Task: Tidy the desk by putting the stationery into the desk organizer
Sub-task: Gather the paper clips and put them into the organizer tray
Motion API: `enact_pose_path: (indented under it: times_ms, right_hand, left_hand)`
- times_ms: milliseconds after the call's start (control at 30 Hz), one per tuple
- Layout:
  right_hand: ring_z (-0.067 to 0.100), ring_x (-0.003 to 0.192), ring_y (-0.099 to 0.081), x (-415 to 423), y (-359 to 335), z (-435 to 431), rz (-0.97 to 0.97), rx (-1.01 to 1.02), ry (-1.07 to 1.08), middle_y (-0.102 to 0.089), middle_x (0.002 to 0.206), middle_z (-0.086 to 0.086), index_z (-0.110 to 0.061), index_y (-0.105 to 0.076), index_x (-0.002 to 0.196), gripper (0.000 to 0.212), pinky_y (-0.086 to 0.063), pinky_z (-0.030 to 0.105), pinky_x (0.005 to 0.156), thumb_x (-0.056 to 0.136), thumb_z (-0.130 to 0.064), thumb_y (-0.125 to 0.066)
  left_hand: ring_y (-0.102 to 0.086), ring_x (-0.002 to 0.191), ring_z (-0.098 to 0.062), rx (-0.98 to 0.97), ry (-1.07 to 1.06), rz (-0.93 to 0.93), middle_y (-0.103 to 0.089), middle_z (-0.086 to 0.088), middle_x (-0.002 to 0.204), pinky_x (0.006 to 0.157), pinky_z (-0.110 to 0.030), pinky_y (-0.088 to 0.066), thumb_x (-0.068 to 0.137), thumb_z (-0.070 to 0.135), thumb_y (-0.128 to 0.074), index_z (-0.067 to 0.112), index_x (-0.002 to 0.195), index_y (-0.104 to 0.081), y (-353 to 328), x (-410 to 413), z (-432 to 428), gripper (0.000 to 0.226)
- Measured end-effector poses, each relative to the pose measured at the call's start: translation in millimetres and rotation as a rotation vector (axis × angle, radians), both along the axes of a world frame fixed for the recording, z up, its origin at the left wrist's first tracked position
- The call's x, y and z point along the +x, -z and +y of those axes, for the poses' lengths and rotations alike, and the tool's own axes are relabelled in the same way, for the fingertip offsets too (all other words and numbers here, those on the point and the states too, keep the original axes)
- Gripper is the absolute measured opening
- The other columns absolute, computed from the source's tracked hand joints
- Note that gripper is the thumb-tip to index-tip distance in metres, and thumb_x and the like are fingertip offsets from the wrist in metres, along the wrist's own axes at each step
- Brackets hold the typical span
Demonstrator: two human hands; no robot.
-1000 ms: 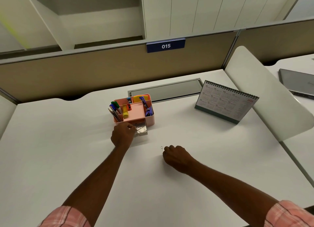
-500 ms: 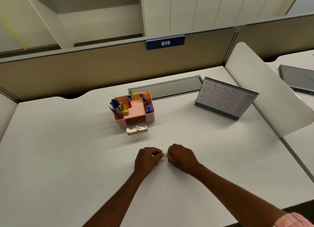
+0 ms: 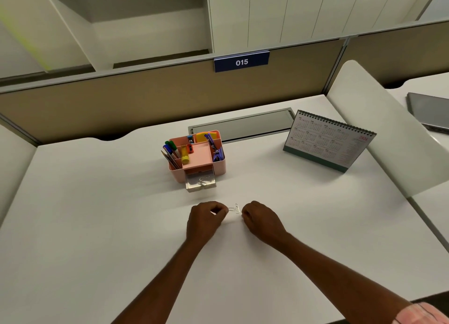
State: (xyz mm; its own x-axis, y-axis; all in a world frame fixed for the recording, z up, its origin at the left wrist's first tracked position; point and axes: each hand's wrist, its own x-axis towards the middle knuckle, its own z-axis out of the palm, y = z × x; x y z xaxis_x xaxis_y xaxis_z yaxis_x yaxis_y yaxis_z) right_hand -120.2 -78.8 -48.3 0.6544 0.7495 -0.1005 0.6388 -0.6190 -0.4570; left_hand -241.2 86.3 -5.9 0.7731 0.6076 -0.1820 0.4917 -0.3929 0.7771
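Note:
A pink desk organizer (image 3: 220, 164) stands mid-desk, holding pens, markers, a yellow highlighter, sticky notes and a purple tool. Its clear front drawer (image 3: 200, 182) is pulled out, with a few paper clips inside. Two silver paper clips (image 3: 235, 208) lie on the white desk in front of it, between my hands. My left hand (image 3: 206, 218) pinches the left end of one clip with thumb and forefinger. My right hand (image 3: 261, 220) rests just right of the clips with its fingers curled under; I cannot see anything inside it.
A desk calendar (image 3: 328, 141) stands at the right. A grey cable tray lid (image 3: 243, 127) sits behind the organizer. A tan partition with a "015" sign (image 3: 241, 61) closes the back. A white divider (image 3: 379, 129) borders the right side, with a laptop (image 3: 430, 112) beyond it.
My left hand left the organizer's drawer and came down to the paper clips beside my right hand. The drawer stays pulled out. The right hand has hardly moved.

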Motion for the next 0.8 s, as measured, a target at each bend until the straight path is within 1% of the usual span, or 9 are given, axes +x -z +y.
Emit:
enact_pose_path:
  times_ms: [200, 300, 400, 467, 533, 633, 667, 733, 800]
  right_hand:
    - [0.026, 0.098, -0.06, -3, -6, 25, 0.03, -0.031, 0.069, -0.061, 0.106, 0.004, -0.015, -0.059, 0.103, 0.017, -0.041, 0.033, 0.073, 0.1, -0.03, -0.053]
    - [0.028, 0.104, -0.06, -6, -10, 35, -0.012, -0.112, 0.08, -0.061, 0.111, 0.007, -0.012, -0.058, 0.109, 0.022, -0.046, 0.034, 0.076, 0.102, -0.032, -0.051]
    - [0.028, 0.105, -0.06, -12, -13, 45, -0.119, -0.249, 0.029, -0.06, 0.112, 0.007, -0.012, -0.057, 0.109, 0.017, -0.043, 0.034, 0.071, 0.102, -0.025, -0.049]
    - [0.027, 0.101, -0.061, -16, -18, 50, -0.177, -0.323, -0.02, -0.06, 0.109, 0.006, -0.013, -0.057, 0.106, 0.011, -0.04, 0.033, 0.066, 0.1, -0.013, -0.048]
    - [0.026, 0.095, -0.061, -20, -21, 51, -0.216, -0.371, -0.081, -0.061, 0.104, 0.006, -0.013, -0.058, 0.1, 0.013, -0.04, 0.032, 0.062, 0.094, -0.005, -0.05]
    - [0.02, 0.076, -0.063, -26, -26, 50, -0.292, -0.449, -0.141, -0.062, 0.083, 0.001, -0.017, -0.063, 0.08, 0.015, -0.04, 0.027, 0.049, 0.074, -0.007, -0.072]
    - [0.02, 0.076, -0.063, -26, -25, 49, -0.301, -0.469, -0.161, -0.062, 0.082, 0.001, -0.017, -0.063, 0.079, 0.018, -0.038, 0.028, 0.048, 0.071, -0.005, -0.074]
    - [0.024, 0.085, -0.061, -25, -20, 48, -0.263, -0.473, -0.23, -0.061, 0.091, 0.004, -0.013, -0.061, 0.086, 0.019, -0.035, 0.031, 0.052, 0.076, 0.003, -0.066]
    - [0.02, 0.073, -0.06, -25, -21, 45, -0.315, -0.487, -0.304, -0.06, 0.079, 0.001, -0.017, -0.061, 0.074, 0.024, -0.028, 0.028, 0.047, 0.065, 0.0, -0.074]
  left_hand:
    - [-0.073, 0.058, -0.01, 0.003, -0.175, -0.095, -0.077, 0.012, 0.073, 0.072, -0.036, -0.063, 0.086, 0.026, -0.078, 0.026, 0.084, -0.083, -24, 6, 40, 0.005]
    - [-0.075, 0.072, -0.018, 0.039, -0.27, -0.104, -0.079, 0.006, 0.081, 0.075, -0.041, -0.065, 0.087, 0.027, -0.078, 0.021, 0.096, -0.085, -30, 13, 60, 0.012]
    - [-0.073, 0.081, -0.017, 0.131, -0.377, -0.065, -0.081, 0.0, 0.089, 0.074, -0.032, -0.061, 0.089, 0.028, -0.076, 0.02, 0.099, -0.085, -33, 23, 74, 0.015]
    - [-0.071, 0.083, -0.017, 0.146, -0.403, -0.027, -0.081, 0.0, 0.09, 0.072, -0.028, -0.056, 0.089, 0.028, -0.075, 0.02, 0.098, -0.085, -31, 29, 79, 0.016]
    - [-0.069, 0.082, -0.015, 0.139, -0.401, 0.013, -0.081, 0.0, 0.091, 0.071, -0.027, -0.053, 0.089, 0.027, -0.075, 0.019, 0.097, -0.085, -29, 34, 83, 0.016]
    - [-0.071, 0.086, -0.018, 0.144, -0.383, 0.074, -0.081, 0.0, 0.093, 0.071, -0.028, -0.053, 0.09, 0.028, -0.074, 0.018, 0.099, -0.085, -23, 42, 87, 0.018]
    - [-0.072, 0.089, -0.02, 0.154, -0.373, 0.095, -0.081, 0.0, 0.095, 0.071, -0.028, -0.053, 0.09, 0.029, -0.073, 0.019, 0.101, -0.084, -21, 44, 88, 0.019]
    - [-0.072, 0.091, -0.021, 0.175, -0.357, 0.14, -0.081, 0.001, 0.099, 0.071, -0.029, -0.054, 0.091, 0.03, -0.072, 0.02, 0.103, -0.084, -18, 47, 89, 0.02]
    - [-0.072, 0.089, -0.021, 0.192, -0.357, 0.176, -0.08, 0.0, 0.098, 0.069, -0.029, -0.054, 0.092, 0.031, -0.072, 0.02, 0.103, -0.084, -15, 49, 91, 0.02]
